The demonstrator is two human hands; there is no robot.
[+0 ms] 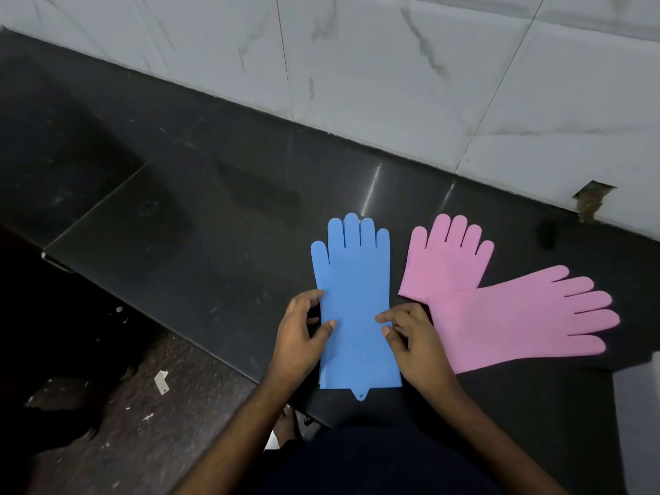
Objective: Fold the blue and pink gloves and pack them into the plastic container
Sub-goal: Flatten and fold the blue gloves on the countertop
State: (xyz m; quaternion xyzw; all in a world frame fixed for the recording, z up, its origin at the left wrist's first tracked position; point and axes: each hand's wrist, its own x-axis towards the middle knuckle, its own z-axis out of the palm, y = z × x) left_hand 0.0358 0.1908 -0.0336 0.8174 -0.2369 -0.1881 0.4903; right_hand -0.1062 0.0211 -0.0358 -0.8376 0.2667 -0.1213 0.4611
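Both hands sit on the blue glove [353, 298], at about its mid-length: left hand [303, 334] pinches the left edge w/ thumb on top & fingers curled at the edge, right hand [410, 337] does the same at the right edge, thumb & forefinger laid on the top face. So each hand is closed lightly on the blue glove, not lifting it; it lies flat on the dark counter [178, 226]. Key relation: the glove's long axis runs straight away from the person, fingertips at the far end beyond the grip, cuff & its small hang tab at the near end, behind the grip. The grip line crosses that axis at right angles, so it looks like a fold line; judgement only: next move prob brings fingertips back toward the cuff, or the cuff forward. Both hands equally near. Count: blue looks like 2 stacked, a second edge shows at the cuff's near left corner, but can't be sure; pink gloves [518, 316] = 2, just right of the right hand, overlapping at the cuffs, fingers fanned away & to the right, untouched. Plastic container: maybe the pale shape [639, 405] at the far right edge, near side of the grip, can't tell
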